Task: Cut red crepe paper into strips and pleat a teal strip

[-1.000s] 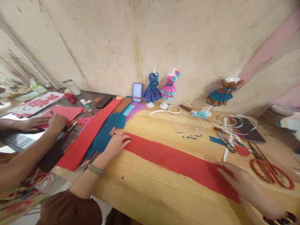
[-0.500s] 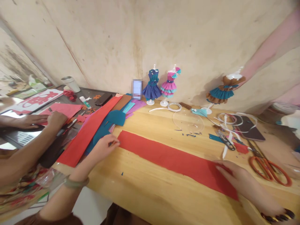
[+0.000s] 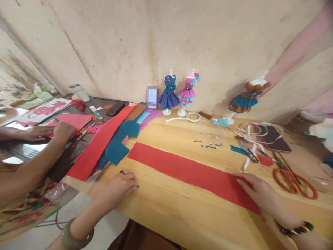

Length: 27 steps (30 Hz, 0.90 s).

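Resting unclenched on the red strip [image 3: 182, 168]: right hand [image 3: 257, 191].
Left hand [image 3: 122, 184] lies curled at a blue scrap [image 3: 138, 186]; cannot tell if gripping.

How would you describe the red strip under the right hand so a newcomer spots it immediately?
Find the pale wooden table, then the right hand over it. A long red strip slants across it, one end under that hand. The other red strip lies on coloured sheets to the left; this one lies directly on the table.
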Each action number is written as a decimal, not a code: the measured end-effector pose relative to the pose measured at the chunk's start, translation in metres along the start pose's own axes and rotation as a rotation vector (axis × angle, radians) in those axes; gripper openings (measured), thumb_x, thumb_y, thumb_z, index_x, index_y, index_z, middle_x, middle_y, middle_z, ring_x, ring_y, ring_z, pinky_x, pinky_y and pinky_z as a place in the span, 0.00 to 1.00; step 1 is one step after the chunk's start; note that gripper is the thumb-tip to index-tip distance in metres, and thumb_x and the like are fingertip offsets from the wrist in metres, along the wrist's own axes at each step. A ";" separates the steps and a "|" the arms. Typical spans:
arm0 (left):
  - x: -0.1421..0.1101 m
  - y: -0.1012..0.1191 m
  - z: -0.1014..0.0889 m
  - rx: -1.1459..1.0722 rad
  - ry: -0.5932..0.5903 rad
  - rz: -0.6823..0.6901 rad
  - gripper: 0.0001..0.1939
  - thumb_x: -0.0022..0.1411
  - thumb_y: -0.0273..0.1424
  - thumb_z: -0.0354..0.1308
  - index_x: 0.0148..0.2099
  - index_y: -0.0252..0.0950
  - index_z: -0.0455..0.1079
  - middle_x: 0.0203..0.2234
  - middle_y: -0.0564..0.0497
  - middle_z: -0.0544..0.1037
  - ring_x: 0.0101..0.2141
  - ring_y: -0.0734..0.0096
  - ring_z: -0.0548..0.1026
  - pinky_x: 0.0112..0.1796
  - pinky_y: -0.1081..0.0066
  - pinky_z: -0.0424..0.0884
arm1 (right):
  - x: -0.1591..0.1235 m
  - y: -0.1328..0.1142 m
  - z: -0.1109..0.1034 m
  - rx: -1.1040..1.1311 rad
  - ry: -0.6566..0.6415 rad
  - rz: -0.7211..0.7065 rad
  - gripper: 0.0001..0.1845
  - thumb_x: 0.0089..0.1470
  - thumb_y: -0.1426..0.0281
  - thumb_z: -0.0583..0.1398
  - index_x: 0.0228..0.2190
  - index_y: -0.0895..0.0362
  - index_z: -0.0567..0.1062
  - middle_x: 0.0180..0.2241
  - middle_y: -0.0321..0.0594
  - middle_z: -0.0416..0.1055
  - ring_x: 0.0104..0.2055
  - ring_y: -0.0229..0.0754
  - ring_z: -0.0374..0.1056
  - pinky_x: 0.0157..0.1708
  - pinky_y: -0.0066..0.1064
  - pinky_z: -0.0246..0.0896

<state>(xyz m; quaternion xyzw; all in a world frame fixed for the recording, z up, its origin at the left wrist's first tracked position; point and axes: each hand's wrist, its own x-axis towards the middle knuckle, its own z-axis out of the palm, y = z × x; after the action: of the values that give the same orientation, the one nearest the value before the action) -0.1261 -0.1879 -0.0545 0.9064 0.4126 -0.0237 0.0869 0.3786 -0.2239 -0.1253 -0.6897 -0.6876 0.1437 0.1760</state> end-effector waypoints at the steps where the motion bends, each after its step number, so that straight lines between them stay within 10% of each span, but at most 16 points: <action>1: 0.003 0.000 -0.002 0.017 -0.041 0.000 0.14 0.66 0.27 0.48 0.30 0.37 0.72 0.31 0.50 0.75 0.34 0.67 0.70 0.37 0.69 0.63 | 0.000 -0.003 -0.001 0.003 0.001 0.007 0.20 0.56 0.57 0.51 0.40 0.52 0.77 0.44 0.44 0.77 0.46 0.52 0.73 0.47 0.45 0.68; 6: 0.050 -0.005 -0.020 0.065 -0.147 0.071 0.12 0.58 0.22 0.48 0.25 0.35 0.67 0.26 0.48 0.72 0.29 0.66 0.70 0.33 0.67 0.64 | 0.001 -0.023 -0.009 0.024 0.012 0.032 0.20 0.57 0.60 0.50 0.39 0.55 0.77 0.43 0.47 0.77 0.45 0.51 0.73 0.50 0.46 0.66; 11: 0.163 0.005 -0.052 0.003 0.032 0.228 0.10 0.57 0.25 0.48 0.27 0.37 0.69 0.24 0.50 0.73 0.27 0.67 0.71 0.36 0.67 0.66 | 0.005 -0.037 -0.017 0.084 -0.005 0.021 0.17 0.58 0.63 0.50 0.38 0.54 0.77 0.41 0.45 0.78 0.45 0.50 0.73 0.49 0.45 0.66; 16: 0.241 0.014 -0.054 0.032 0.114 0.109 0.24 0.55 0.19 0.45 0.54 0.28 0.66 0.38 0.39 0.78 0.40 0.56 0.75 0.43 0.61 0.68 | 0.000 -0.031 -0.023 0.161 0.021 0.117 0.16 0.56 0.64 0.53 0.42 0.54 0.76 0.45 0.45 0.77 0.47 0.51 0.72 0.49 0.44 0.66; 22: 0.208 -0.023 -0.024 0.015 0.141 0.139 0.22 0.65 0.34 0.44 0.55 0.30 0.67 0.51 0.38 0.74 0.52 0.55 0.71 0.53 0.58 0.64 | -0.007 -0.014 -0.034 0.303 0.015 0.177 0.19 0.55 0.62 0.54 0.43 0.57 0.75 0.42 0.46 0.78 0.43 0.48 0.75 0.44 0.39 0.71; 27: 0.147 -0.025 0.021 0.110 0.321 0.125 0.31 0.66 0.46 0.42 0.63 0.30 0.60 0.60 0.38 0.64 0.62 0.53 0.57 0.60 0.55 0.55 | -0.012 -0.043 -0.017 0.072 0.305 0.070 0.19 0.60 0.63 0.50 0.45 0.58 0.74 0.47 0.52 0.73 0.50 0.52 0.70 0.52 0.47 0.65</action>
<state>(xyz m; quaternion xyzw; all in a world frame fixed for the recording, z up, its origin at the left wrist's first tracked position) -0.0473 -0.0658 -0.0952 0.9258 0.3622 0.1040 -0.0285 0.3473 -0.2373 -0.0913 -0.7202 -0.6230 0.0678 0.2978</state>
